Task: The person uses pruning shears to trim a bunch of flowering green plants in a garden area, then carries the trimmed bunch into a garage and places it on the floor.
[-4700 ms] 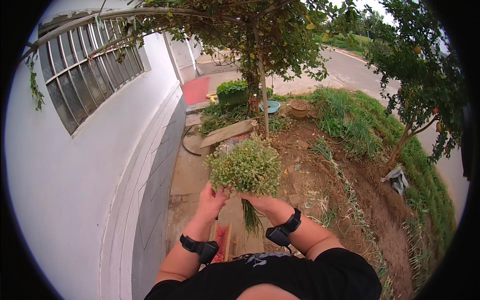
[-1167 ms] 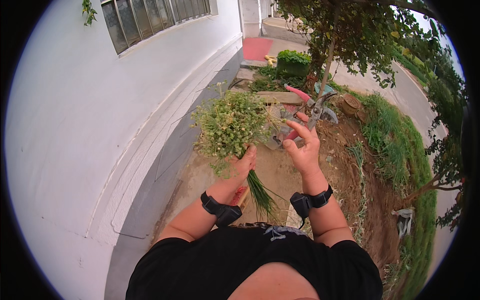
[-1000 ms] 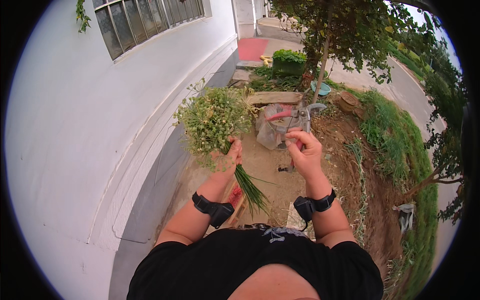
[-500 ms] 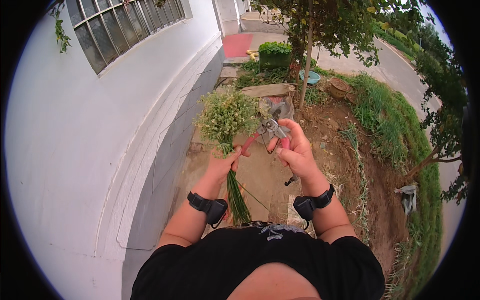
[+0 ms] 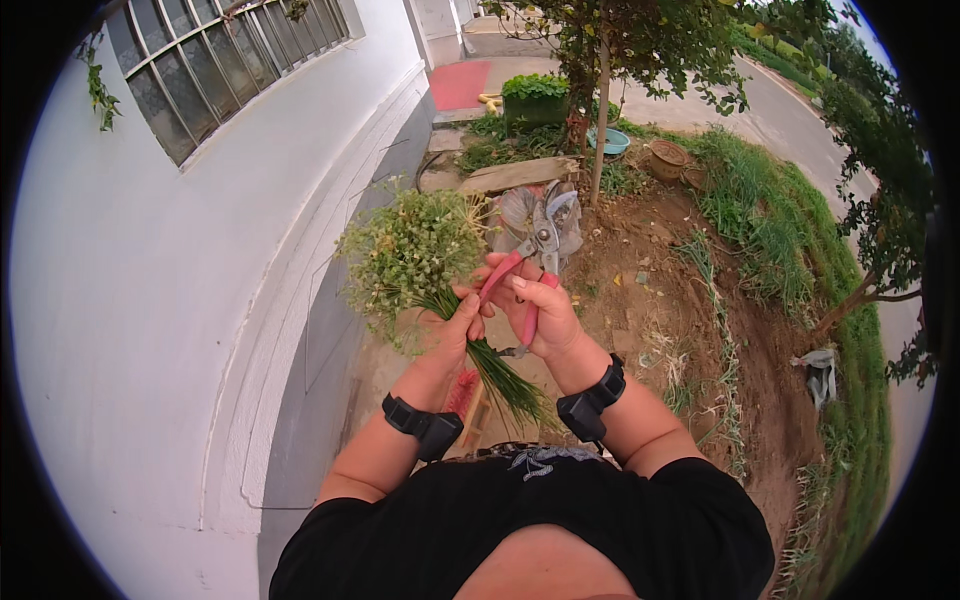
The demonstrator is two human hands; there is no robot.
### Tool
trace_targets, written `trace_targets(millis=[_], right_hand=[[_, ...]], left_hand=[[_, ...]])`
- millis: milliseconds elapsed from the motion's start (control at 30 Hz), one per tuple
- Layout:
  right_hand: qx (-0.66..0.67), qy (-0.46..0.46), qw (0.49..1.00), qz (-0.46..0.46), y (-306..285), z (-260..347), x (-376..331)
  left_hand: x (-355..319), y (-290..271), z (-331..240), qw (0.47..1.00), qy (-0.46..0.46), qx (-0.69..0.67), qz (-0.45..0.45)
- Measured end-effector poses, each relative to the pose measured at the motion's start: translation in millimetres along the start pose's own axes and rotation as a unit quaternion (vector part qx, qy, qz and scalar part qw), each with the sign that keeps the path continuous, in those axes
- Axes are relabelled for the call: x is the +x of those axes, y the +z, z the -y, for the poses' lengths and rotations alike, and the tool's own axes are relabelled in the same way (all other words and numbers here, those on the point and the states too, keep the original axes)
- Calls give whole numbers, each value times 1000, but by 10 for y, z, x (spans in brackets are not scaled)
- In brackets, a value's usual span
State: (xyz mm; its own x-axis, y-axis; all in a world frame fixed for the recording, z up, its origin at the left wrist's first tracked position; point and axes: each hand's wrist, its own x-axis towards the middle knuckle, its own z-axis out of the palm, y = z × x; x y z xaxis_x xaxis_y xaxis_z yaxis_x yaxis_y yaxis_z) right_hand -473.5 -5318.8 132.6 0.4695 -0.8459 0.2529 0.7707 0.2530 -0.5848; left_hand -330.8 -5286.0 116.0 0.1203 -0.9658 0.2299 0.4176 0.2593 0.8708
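A thick bunch of chive-like flower stalks (image 5: 408,245), with pale green and whitish heads, is gripped by my left hand (image 5: 448,328) just under the heads. The bunch leans, heads to the upper left and green stems trailing to the lower right. My right hand (image 5: 550,318) is closed round pruning shears (image 5: 544,236) with pink-red handles. Their metal blades point up and away from me, slightly apart, and the handles are spread. The left handle reaches the fingertips of my left hand. Both hands are close together before my chest.
A white wall with a barred window (image 5: 225,65) runs along the left. Ahead lie a wooden board (image 5: 518,174) and a clear plastic bag (image 5: 570,232). Farther off are a blue basin (image 5: 610,141), a brown pot (image 5: 668,158) and a thin tree trunk (image 5: 601,110). A red-bristled broom (image 5: 462,392) lies below.
The bunch has tilted, its heads moving left and stems swinging right. The shears have turned so their blades point upward, and my right hand has come lower and closer to my left.
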Motion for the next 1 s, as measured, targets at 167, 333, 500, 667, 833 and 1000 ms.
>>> trace_targets(millis=[167,333,500,667,833,1000], right_hand=[[-26,80,995,45,-167,214,10],[-89,196,976,25,-301,237,-148],[-111,243,962,46,-280,89,-259],[-122,253,959,37,-255,143,-353],[-123,200,972,-23,-356,433,-531],[-203,110,964,-131,-628,915,-743]], left_hand=[[-15,-187,-145,996,-12,85,-15],[189,-266,-315,991,22,130,-22],[339,-145,-198,993,14,113,14],[398,-4,-6,995,2,99,26],[513,101,85,992,-33,111,52],[623,314,286,982,-49,168,71]])
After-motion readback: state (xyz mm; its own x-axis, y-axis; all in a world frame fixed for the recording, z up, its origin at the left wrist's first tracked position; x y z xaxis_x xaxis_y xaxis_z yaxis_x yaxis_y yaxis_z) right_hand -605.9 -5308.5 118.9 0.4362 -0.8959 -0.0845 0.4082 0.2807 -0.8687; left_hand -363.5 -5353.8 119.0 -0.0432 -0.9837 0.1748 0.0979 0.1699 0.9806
